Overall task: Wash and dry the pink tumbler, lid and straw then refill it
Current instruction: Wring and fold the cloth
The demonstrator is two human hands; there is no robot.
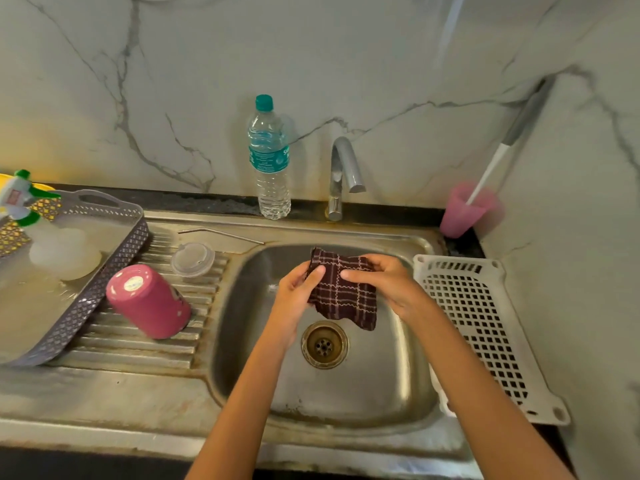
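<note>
Head view, status of task: the pink tumbler (149, 303) lies upside down and tilted on the ribbed drainboard left of the sink (346, 403), leaning against the rim of a grey tray (86, 313). Just beyond it the clear lid (192, 259) rests flat on the same ribs. The metal straw (221, 233) lies farther back along the drainboard edge. All three parts are out of the basin and the tap (343, 174) is not running, so washing appears complete. Whether the parts are wet or already dry cannot be read from this distance; the cloth in hand suggests drying is the current step. Refilling is outstanding: the water bottle (269, 161) stands capped at the back of the table, beside the tap.

Hand pose: both forearms enter from the near edge and converge over the basin, above the drain (324, 344).
- The left hand (298, 289) holds the left edge of a dark checked cloth (343, 292), thumb across the front, fingers behind.
- The right hand (381, 282) holds the upper right edge, fingers curled over the fabric.
- Each grip is closed on the cloth; neither hand touches the tumbler, lid or straw.
- The cloth hangs folded between the hands, its lower corner loose.
</note>
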